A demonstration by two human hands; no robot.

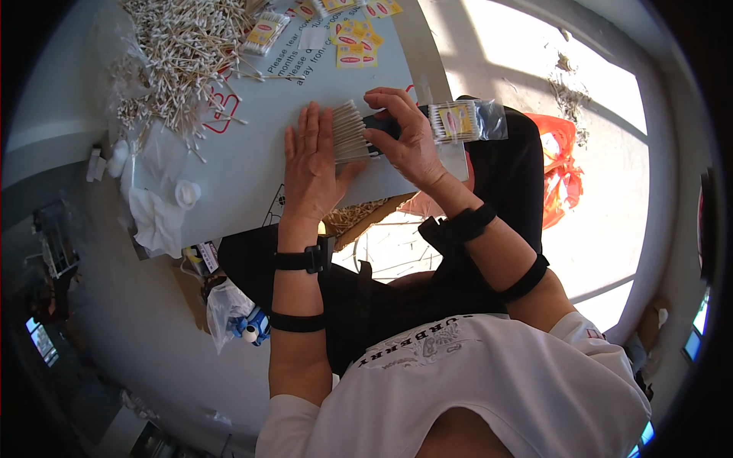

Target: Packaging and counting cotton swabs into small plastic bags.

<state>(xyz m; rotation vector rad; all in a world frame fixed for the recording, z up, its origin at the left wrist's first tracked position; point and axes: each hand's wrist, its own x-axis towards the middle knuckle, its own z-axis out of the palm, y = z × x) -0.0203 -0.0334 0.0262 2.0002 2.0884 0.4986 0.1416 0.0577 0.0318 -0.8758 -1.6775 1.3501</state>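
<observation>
The row of cotton swabs (348,136) lies on the tabletop (248,168) between both hands: at nine o'clock the left hand (311,164) lays its grip flat, probably to even the ends; at three the right hand's (410,141) grip stands parted, perhaps as a stop. The tabletop's edge is near at six; open room lies toward eight.
</observation>
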